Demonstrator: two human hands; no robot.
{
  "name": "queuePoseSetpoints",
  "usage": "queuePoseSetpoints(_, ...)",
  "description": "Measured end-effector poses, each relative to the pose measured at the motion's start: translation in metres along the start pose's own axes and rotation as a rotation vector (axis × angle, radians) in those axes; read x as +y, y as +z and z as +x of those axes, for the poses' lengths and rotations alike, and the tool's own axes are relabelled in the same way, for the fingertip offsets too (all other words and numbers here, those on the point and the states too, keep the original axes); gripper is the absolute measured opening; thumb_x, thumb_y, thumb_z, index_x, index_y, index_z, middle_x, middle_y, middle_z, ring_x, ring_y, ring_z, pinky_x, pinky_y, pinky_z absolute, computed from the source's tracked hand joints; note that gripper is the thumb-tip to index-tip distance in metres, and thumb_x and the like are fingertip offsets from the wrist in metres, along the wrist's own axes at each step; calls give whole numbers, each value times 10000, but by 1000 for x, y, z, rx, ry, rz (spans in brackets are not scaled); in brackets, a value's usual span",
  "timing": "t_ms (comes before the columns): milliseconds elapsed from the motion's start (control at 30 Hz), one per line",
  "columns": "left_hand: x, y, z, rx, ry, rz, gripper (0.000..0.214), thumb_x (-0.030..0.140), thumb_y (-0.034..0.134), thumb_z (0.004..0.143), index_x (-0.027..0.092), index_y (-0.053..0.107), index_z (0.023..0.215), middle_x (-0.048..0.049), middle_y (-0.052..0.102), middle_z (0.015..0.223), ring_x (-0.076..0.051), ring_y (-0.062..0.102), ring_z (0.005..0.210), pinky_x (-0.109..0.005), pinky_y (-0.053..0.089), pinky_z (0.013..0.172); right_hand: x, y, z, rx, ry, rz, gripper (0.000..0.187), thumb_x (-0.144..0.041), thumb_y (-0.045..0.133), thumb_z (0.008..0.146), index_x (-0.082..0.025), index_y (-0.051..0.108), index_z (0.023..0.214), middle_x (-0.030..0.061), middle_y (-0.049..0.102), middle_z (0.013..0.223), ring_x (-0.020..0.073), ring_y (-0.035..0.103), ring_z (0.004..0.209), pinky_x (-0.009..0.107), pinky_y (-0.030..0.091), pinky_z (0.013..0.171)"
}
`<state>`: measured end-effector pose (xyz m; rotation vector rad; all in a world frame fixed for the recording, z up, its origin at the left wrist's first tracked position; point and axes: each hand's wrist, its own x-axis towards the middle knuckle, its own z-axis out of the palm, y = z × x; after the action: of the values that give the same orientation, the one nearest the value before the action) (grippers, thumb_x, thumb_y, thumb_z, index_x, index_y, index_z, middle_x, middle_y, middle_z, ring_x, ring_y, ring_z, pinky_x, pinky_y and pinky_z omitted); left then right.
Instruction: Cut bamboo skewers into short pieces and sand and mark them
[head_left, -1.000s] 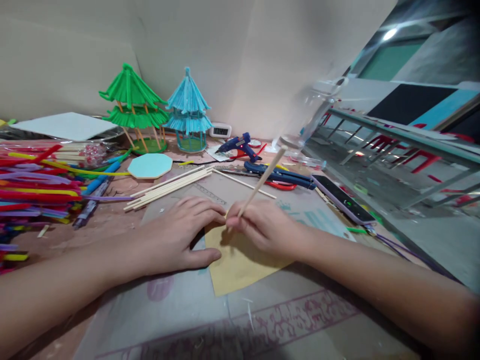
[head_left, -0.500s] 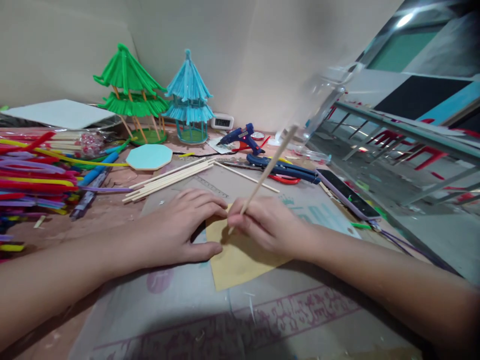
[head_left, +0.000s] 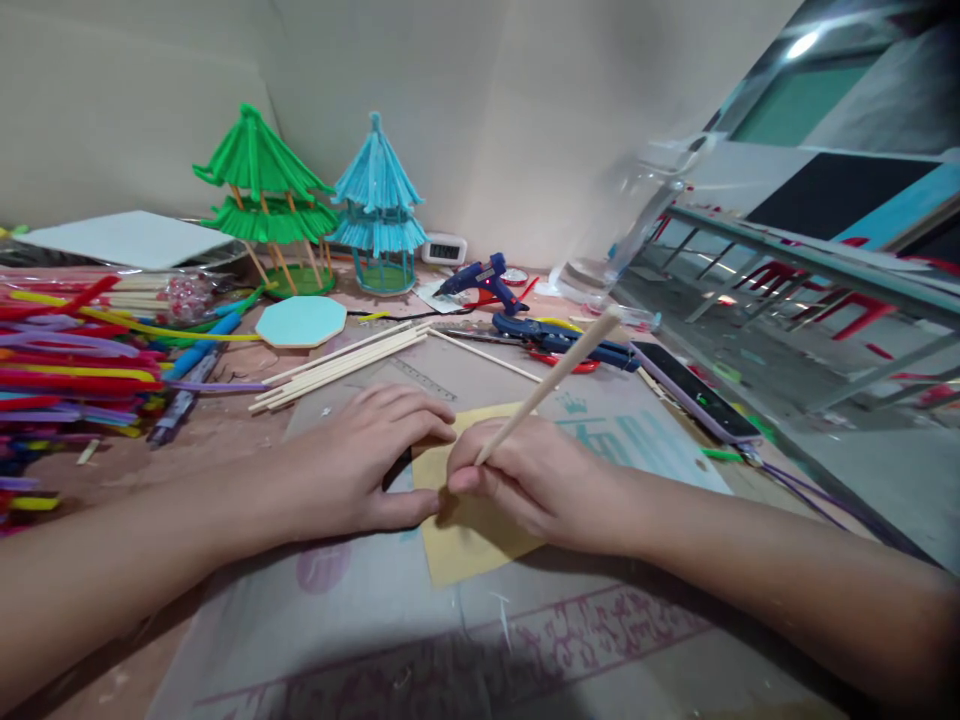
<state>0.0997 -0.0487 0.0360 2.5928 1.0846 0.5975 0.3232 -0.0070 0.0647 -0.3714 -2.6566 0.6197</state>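
My right hand (head_left: pixel 536 480) is closed round a thin wooden stick (head_left: pixel 547 385), which slants up to the right. The stick's lower end is hidden by my fingers, just over a yellow paper sheet (head_left: pixel 457 550). At the sheet's left edge lies my left hand (head_left: pixel 382 455), thumb and fingers apart, holding nothing; its fingertips touch the paper. Beneath the sheet is a printed greyish board (head_left: pixel 360 620). Several more wooden sticks (head_left: pixel 341 368) lie together beyond my left hand.
Behind stand a green pagoda model (head_left: pixel 262 200) and a blue one (head_left: pixel 377 200), with an octagonal plate (head_left: pixel 301 321) in front. A glue gun (head_left: pixel 484 282), blue-handled pliers (head_left: pixel 600 348) and a phone (head_left: pixel 694 390) lie toward the right. Colourful pipe cleaners (head_left: pixel 82 370) pile up at left.
My right hand has slid slightly toward me, and the stick leans further to the right. My left hand stays on the sheet's edge. The camera view has shifted a little.
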Motion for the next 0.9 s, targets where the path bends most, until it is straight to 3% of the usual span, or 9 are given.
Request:
queuePoseSetpoints(167, 0, 0, 0, -10, -24, 3, 396, 401, 699, 837, 216, 609, 1175, -80, 616, 1290, -298, 507, 1238, -454, 390, 1072, 2, -1, 0, 58, 105, -146, 202, -197, 467, 982, -176, 642, 883, 54, 718, 819, 176, 669, 758, 266, 475, 696)
queuePoseSetpoints(300, 0, 1, -1, -1, -6, -6, 318, 390, 696, 845, 217, 621, 1101, -74, 615, 1273, -280, 510, 1229, -429, 400, 1062, 4, -1, -1, -12, 46, -46, 223, -203, 444, 996, -175, 637, 890, 50, 727, 838, 160, 676, 775, 258, 489, 730)
queuePoseSetpoints(433, -2, 2, -1, 9, -24, -3, 416, 393, 701, 828, 222, 605, 1195, -81, 616, 1291, -301, 504, 1239, -455, 390, 1074, 6, -1, -1, 62, 121, -119, 236, -202, 427, 994, -178, 641, 897, 52, 725, 843, 170, 672, 780, 274, 483, 725)
queuePoseSetpoints(567, -2, 1, -1, -13, -10, -17, 343, 400, 697, 838, 225, 620, 1123, -75, 621, 1274, -291, 508, 1236, -442, 397, 1067, 4, -1, -1, 8, 73, -14, 227, -225, 438, 1001, -180, 627, 883, 47, 730, 841, 158, 670, 764, 261, 490, 725)
queuePoseSetpoints(700, -1, 0, 0, 2, -15, 7, 389, 393, 703, 831, 219, 609, 1166, -83, 619, 1278, -301, 512, 1231, -452, 394, 1066, 3, 1, -2, 63, 104, -95, 218, -186, 420, 993, -177, 613, 892, 50, 719, 818, 162, 660, 740, 265, 481, 707)
queuePoseSetpoints(800, 0, 0, 0, 2, -1, -15, 295, 370, 692, 843, 223, 625, 1090, -68, 627, 1255, -280, 521, 1222, -426, 403, 1060, 2, 2, -2, 17, 40, -38, 214, -206, 431, 996, -183, 610, 881, 44, 718, 812, 161, 664, 755, 264, 492, 736)
queuePoseSetpoints(900, 0, 0, 0, 11, -11, -13, 375, 393, 703, 833, 226, 612, 1157, -75, 624, 1269, -289, 524, 1220, -439, 401, 1064, 2, 2, -1, 28, 74, -53, 239, -219, 419, 1006, -185, 623, 886, 49, 726, 839, 164, 670, 766, 270, 494, 739)
